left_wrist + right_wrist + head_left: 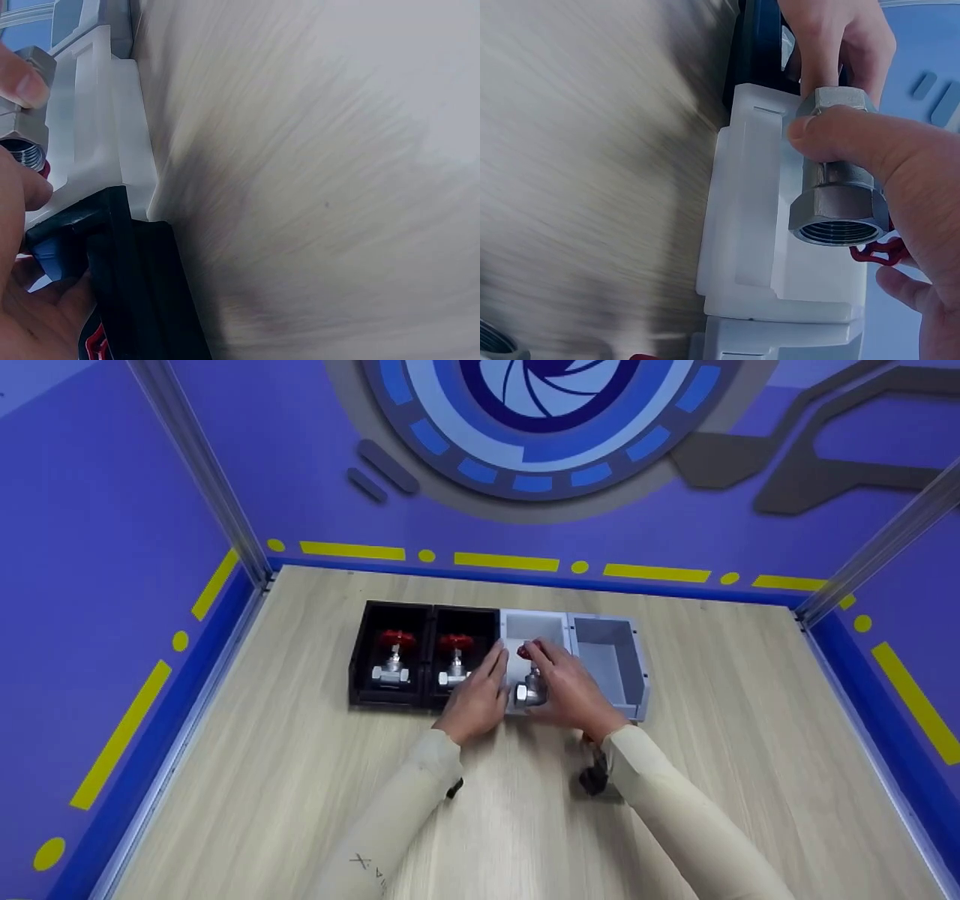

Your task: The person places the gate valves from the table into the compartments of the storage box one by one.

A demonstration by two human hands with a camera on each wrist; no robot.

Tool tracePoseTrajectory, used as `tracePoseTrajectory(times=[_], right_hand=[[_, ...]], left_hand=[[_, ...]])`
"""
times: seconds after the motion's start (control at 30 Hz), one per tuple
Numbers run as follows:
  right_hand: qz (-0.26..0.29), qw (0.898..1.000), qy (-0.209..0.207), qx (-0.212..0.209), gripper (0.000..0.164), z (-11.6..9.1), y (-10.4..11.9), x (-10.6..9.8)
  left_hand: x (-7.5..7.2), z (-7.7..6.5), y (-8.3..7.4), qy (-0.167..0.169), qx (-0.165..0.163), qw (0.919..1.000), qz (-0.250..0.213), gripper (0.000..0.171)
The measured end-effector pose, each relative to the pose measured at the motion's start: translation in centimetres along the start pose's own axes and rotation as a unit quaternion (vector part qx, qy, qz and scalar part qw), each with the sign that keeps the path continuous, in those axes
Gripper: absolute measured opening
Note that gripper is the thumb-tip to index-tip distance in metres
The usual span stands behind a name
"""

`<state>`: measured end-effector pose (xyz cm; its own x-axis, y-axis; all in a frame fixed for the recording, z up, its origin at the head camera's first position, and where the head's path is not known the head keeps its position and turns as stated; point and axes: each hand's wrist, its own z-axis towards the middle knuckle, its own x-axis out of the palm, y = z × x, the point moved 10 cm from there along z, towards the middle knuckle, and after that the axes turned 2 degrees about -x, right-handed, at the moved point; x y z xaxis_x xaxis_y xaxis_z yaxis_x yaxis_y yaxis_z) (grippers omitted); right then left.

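My right hand (574,686) grips a metal gate valve (836,191) with a red handwheel (881,251), over the white bin (739,217). Its thumb lies across the hexagonal body, and fingers reach the handwheel. The left hand (478,697) straddles the wall between the white bin and the neighbouring black bin (466,622), fingers fairly straight and close to the valve. Whether it touches the valve is unclear. One valve (455,660) stands in that black bin, partly behind the left hand; another valve (394,660) stands in the leftmost black bin (360,660).
A grey bin (637,660) ends the joined row at the right. Below the right wrist, a threaded metal fitting (495,341) lies on the wooden table (517,810), mostly hidden by the arm in the head view. Blue-purple walls (300,495) enclose the table's back and sides.
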<state>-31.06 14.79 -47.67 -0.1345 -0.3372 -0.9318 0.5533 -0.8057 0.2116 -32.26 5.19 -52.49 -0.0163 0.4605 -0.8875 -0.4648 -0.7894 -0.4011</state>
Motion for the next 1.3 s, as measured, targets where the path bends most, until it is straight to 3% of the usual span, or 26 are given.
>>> tracePoseTrajectory(times=[0.37,0.83,1.3], right_hand=[[-0.016,0.999,0.039,0.034,0.104,0.4,-0.6,0.5],[0.002,1.0,0.014,0.02,0.101,0.8,-0.7,0.4],[0.005,0.999,0.026,0.043,0.101,1.3,-1.5,1.0]], left_hand=[[-0.1,-0.1,-0.1,-0.005,0.004,1.0,0.001,0.061],[-0.4,-0.1,-0.3,-0.02,0.011,0.9997,0.007,0.059],[0.0,-0.1,0.0,0.007,-0.008,0.9999,-0.002,0.061]])
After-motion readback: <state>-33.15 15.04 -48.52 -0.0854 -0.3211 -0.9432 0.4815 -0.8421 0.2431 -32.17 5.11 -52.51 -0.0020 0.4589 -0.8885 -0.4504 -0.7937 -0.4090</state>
